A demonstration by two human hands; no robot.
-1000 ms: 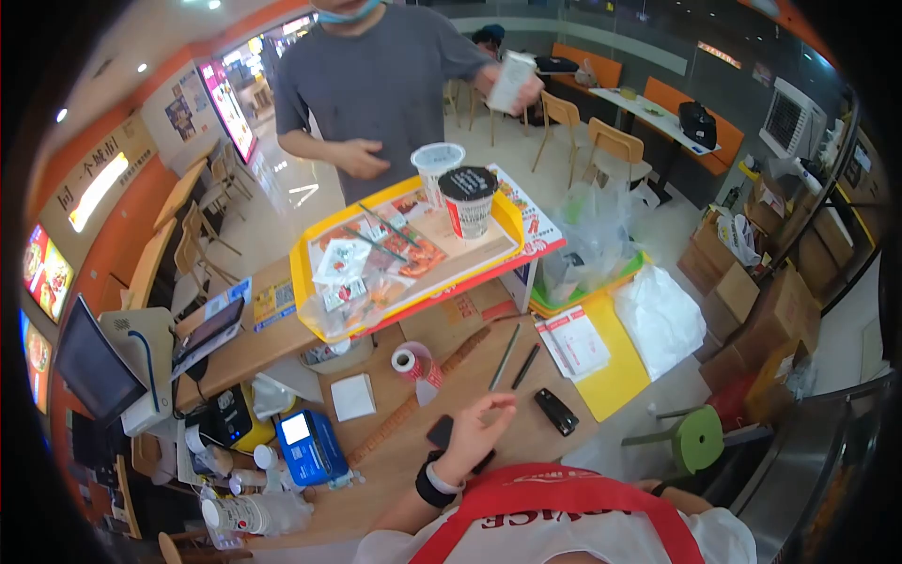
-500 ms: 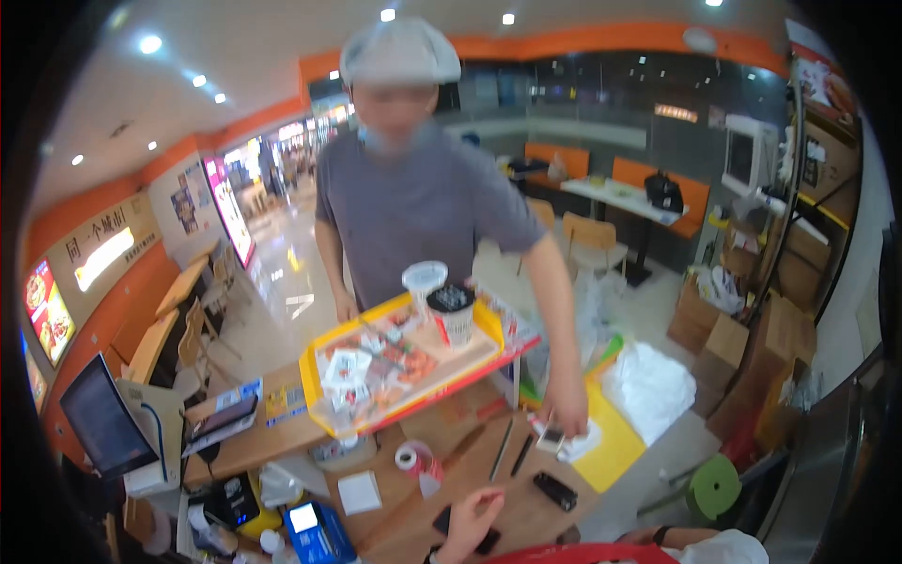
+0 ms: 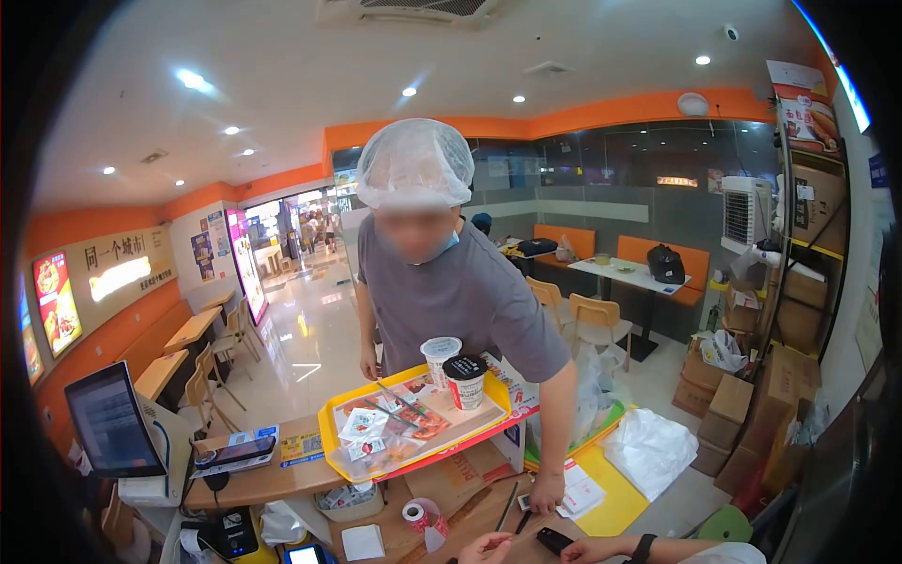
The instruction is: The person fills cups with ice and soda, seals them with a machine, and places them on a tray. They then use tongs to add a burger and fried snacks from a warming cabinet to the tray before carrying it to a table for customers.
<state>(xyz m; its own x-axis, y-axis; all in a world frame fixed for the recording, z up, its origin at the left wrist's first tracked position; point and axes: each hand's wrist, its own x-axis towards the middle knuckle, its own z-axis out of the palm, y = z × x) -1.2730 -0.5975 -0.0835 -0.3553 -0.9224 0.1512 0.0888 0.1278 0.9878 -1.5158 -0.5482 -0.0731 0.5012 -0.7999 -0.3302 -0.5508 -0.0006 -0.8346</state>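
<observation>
My left hand (image 3: 486, 548) is at the bottom edge, fingers loosely bent and apart, with nothing seen in them. To its right, my right hand (image 3: 601, 549), a black band on its wrist, has its fingers on the near end of a long black object (image 3: 553, 540), perhaps a stapler. Two dark sticks like pens (image 3: 507, 505) lie just beyond my left hand. Across the counter, a person in a grey shirt and hair net leans in; that person's hand (image 3: 546, 493) rests beside a small card-like thing, partly covered by the fingers.
A yellow-rimmed tray (image 3: 349, 467) holds two lidded cups (image 3: 464, 383) and packets. A label roll (image 3: 414, 513) and white paper (image 3: 363, 542) lie on the counter (image 3: 451, 540). A monitor (image 3: 111, 420) stands left, a white plastic bag (image 3: 650, 451) right, cardboard boxes (image 3: 728, 414) beyond.
The view has tilted up, so the counter sits lower. My right hand has come forward to the black object. The other person has leaned in, their hand now nearer the pens.
</observation>
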